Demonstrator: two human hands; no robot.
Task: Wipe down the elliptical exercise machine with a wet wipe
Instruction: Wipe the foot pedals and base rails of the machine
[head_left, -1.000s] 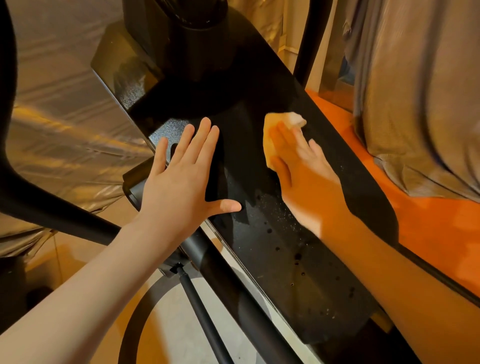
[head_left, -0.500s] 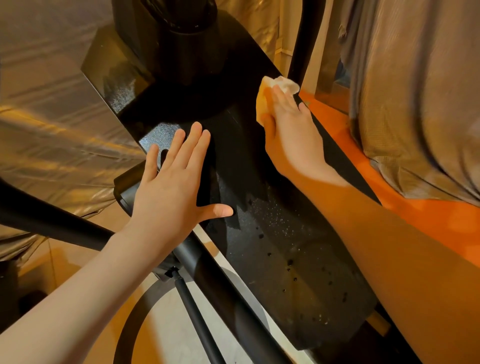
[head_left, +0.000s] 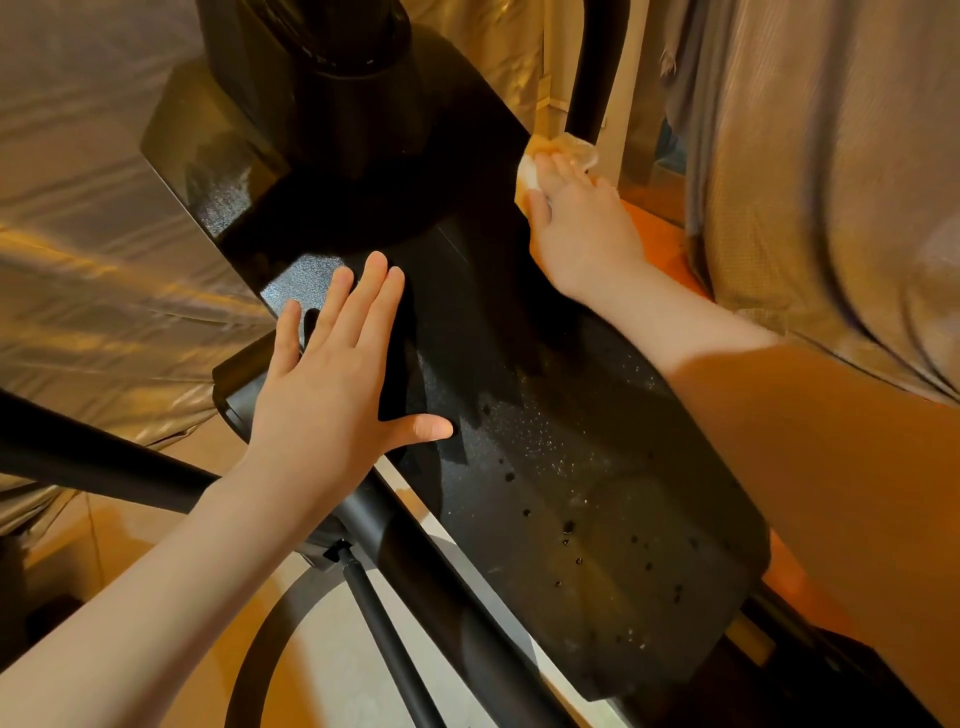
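Observation:
The elliptical's black glossy housing (head_left: 571, 493) slopes across the middle of the view, speckled with droplets and dust. My left hand (head_left: 332, 384) lies flat on its left side, fingers straight and spread. My right hand (head_left: 576, 223) reaches to the housing's far right edge and presses a crumpled wet wipe (head_left: 563, 150) against it with extended fingers; most of the wipe is hidden under the fingers. A thick black column (head_left: 343, 57) rises from the housing at the top.
A black arm tube (head_left: 415, 561) runs diagonally under my left wrist, with a thinner rod (head_left: 384, 629) below it. An upright black bar (head_left: 592, 62) stands just beyond the wipe. Shiny fabric (head_left: 93, 234) hangs at left, a grey curtain (head_left: 831, 182) at right, above an orange floor mat (head_left: 660, 234).
My right hand has slid the wipe up and to the right along the housing, from its middle to the far right edge. My left hand stays flat in place.

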